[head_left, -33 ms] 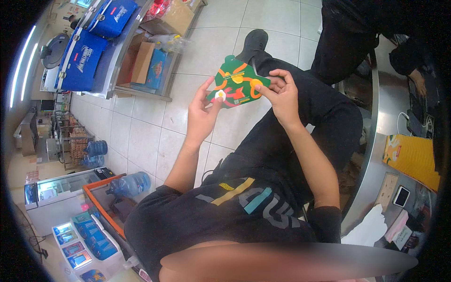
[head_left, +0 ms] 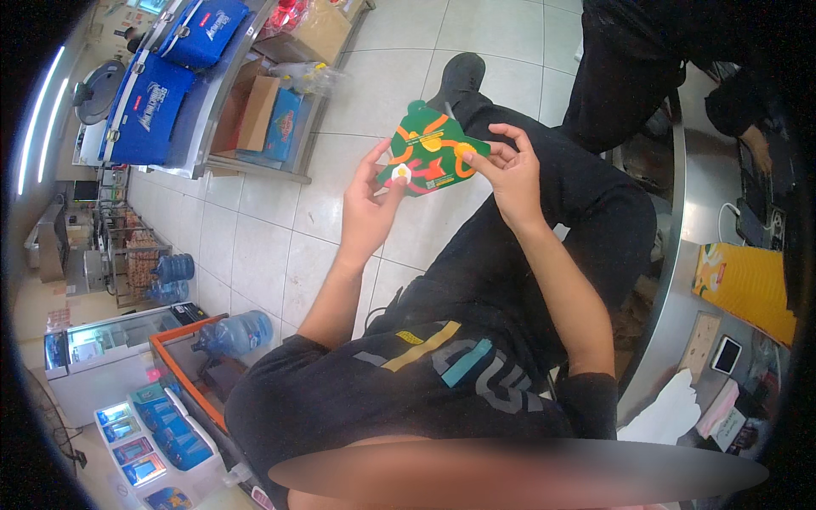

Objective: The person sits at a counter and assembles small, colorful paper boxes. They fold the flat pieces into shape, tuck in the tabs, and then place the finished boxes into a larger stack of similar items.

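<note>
Between my two hands is a green printed cardboard piece (head_left: 431, 146) with orange, yellow and pink shapes and a fried-egg picture. A rounded tab sticks up at its far left corner, and its edges are angled like a flat carton. My left hand (head_left: 374, 189) pinches the left edge, thumb on the printed face and fingers behind. At the right corner my right hand (head_left: 513, 174) grips it between thumb and fingers, with the index finger raised. The piece hangs in the air over the floor and my outstretched leg. Its back side is hidden.
Blue cooler bags (head_left: 153, 110) stand on a metal shelf (head_left: 280, 166) at far left, with an open cardboard box (head_left: 255, 106) below. Water jugs (head_left: 242, 333) are at left. On the right, a steel counter holds a phone (head_left: 725, 354) and yellow cardboard (head_left: 744, 289). A person (head_left: 625, 76) is at far right.
My left hand has shifted very slightly to the right, and the cardboard piece has moved a little with it. Everything else looks the same.
</note>
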A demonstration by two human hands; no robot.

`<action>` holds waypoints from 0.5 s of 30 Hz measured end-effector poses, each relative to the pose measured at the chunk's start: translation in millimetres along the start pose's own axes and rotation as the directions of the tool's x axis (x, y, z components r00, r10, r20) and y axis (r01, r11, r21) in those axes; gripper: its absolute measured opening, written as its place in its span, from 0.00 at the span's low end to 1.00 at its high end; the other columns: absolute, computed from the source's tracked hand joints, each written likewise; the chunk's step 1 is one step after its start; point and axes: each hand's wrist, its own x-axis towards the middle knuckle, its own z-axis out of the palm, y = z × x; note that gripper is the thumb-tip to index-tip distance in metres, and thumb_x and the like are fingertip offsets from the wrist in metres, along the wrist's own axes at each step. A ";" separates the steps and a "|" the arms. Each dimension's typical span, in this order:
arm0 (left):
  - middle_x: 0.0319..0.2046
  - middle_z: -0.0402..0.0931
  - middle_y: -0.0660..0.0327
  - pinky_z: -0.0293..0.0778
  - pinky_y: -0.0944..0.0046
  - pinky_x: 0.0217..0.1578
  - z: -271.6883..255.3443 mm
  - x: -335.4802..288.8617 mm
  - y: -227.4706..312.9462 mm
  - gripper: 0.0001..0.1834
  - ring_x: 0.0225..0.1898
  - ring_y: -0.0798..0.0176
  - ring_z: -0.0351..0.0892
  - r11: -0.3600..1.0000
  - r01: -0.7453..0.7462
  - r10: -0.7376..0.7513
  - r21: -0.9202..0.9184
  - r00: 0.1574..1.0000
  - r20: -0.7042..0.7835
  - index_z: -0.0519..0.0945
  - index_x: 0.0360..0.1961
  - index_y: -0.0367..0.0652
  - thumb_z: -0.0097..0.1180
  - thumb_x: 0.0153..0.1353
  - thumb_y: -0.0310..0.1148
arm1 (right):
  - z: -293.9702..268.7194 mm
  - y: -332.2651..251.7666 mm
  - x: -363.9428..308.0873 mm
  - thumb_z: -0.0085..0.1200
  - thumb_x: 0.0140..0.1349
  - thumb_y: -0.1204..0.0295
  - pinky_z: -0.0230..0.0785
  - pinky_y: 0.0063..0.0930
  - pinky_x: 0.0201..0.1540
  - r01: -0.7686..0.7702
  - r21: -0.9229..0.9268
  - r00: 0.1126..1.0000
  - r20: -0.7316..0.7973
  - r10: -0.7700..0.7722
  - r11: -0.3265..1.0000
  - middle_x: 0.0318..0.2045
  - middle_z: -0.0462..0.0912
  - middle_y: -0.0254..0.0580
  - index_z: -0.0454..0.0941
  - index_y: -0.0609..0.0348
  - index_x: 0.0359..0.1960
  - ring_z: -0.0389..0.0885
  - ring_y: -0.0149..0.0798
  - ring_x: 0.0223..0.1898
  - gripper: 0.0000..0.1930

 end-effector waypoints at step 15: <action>0.45 0.86 0.58 0.83 0.64 0.45 18.4 26.8 -14.6 0.13 0.45 0.67 0.87 0.822 0.381 -0.348 -0.423 0.924 0.156 0.82 0.51 0.36 0.58 0.75 0.36 | -7.9 2.4 3.5 0.73 0.60 0.72 0.78 0.20 0.44 0.035 -0.391 0.996 0.084 -0.002 0.920 0.39 0.91 0.43 0.86 0.66 0.45 0.87 0.26 0.37 0.14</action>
